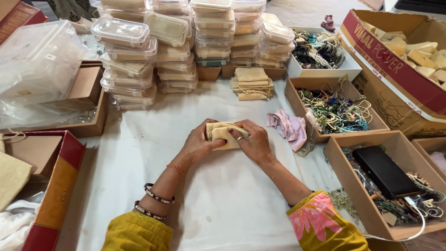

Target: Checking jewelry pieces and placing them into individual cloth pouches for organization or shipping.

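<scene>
Pouch [225,134] of beige cloth sits mid-sheet [223,195], pinched between both hands: left hand [199,143] grips its nine o'clock edge, right hand [253,141] fingers press its three o'clock side.

Matt beige cloth pouch [226,134] sits on a smooth white sheet [223,195]. Behind the pouch, clear glossy plastic boxes [139,56]. Right of it, soft pink cloth [289,126], matt cardboard trays [335,160], shiny beads [334,111], a glossy black case [384,171].
</scene>
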